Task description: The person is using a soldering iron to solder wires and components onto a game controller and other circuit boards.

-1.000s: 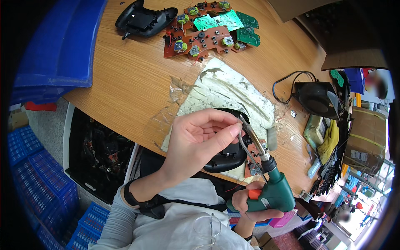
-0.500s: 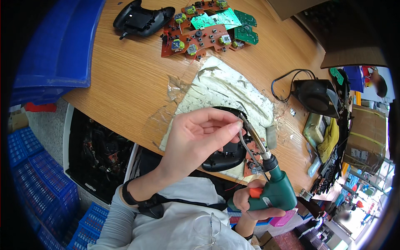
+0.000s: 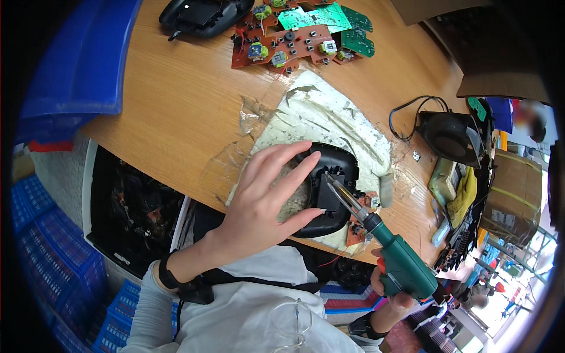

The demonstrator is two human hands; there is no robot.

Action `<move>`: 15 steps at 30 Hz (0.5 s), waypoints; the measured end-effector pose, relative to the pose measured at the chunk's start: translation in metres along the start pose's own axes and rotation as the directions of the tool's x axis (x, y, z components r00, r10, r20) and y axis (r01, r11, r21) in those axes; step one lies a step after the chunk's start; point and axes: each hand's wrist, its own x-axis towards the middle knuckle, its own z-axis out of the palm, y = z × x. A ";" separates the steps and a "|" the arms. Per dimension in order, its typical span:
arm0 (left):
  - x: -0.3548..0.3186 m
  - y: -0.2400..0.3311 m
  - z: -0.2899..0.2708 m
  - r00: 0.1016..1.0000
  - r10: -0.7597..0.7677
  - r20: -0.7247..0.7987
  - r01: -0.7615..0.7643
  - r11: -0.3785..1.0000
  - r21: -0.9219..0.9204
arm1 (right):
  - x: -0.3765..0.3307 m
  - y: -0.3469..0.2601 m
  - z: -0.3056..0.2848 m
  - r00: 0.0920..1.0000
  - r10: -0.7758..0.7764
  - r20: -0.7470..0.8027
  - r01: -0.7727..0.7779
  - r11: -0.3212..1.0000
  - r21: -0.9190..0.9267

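Blue plastic bins (image 3: 82,65) stood stacked at the far left edge of the wooden worktable (image 3: 176,112), with more blue crates (image 3: 35,235) on the floor below, out of the way of the work. Just right of them, at the near edge of the table, the left hand (image 3: 265,200) lay spread, fingers apart and open, pressing down on the left side of a black controller shell (image 3: 329,194), apparently to keep the curved housing from rocking. The shell sat on a scorched, peeling white mat (image 3: 329,117), which seemed there to shield the wood from heat. At the far side of the table lay another black controller housing (image 3: 203,15) and a loose heap of brown and green circuit boards (image 3: 300,35) with buttons and small parts, set well apart from the shell. Right of the left hand, the metal tip of a green soldering gun (image 3: 400,265) reached into the open shell, close to a small brown board (image 3: 362,206) poking out at its right edge; whether the tip touched anything could not be told. The right hand (image 3: 394,291), low at the near right, was wrapped closed around the gun's grip, holding it tilted so the barrel pointed up and left into the shell. Farther right sat a black rounded device with a coiled cable (image 3: 447,129), then a brown cardboard box (image 3: 512,194) at the table's right end.
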 end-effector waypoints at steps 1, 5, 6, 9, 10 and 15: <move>-0.001 -0.001 0.001 1.000 -0.002 0.017 0.002 1.000 -0.003 | -0.002 0.001 0.000 1.000 -0.021 0.004 0.021 1.000 -0.004; 0.001 -0.003 0.003 1.000 0.006 0.029 -0.006 1.000 0.009 | 0.005 -0.004 0.000 1.000 -0.010 -0.017 0.010 1.000 -0.008; 0.001 -0.004 0.004 1.000 0.012 0.026 -0.012 1.000 0.004 | 0.004 -0.003 -0.002 1.000 -0.003 0.003 0.003 1.000 -0.009; 0.001 -0.005 0.003 1.000 0.013 0.022 -0.013 1.000 0.006 | 0.004 -0.005 -0.006 0.999 0.017 0.039 -0.016 1.000 -0.024; 0.001 -0.005 0.003 1.000 0.013 0.021 -0.013 1.000 0.013 | 0.005 -0.006 -0.006 0.998 0.025 0.053 -0.023 0.999 -0.037; 0.000 -0.006 0.004 1.000 0.016 0.019 -0.016 1.000 0.014 | 0.009 -0.017 0.006 0.996 0.063 -0.065 -0.065 0.998 -0.021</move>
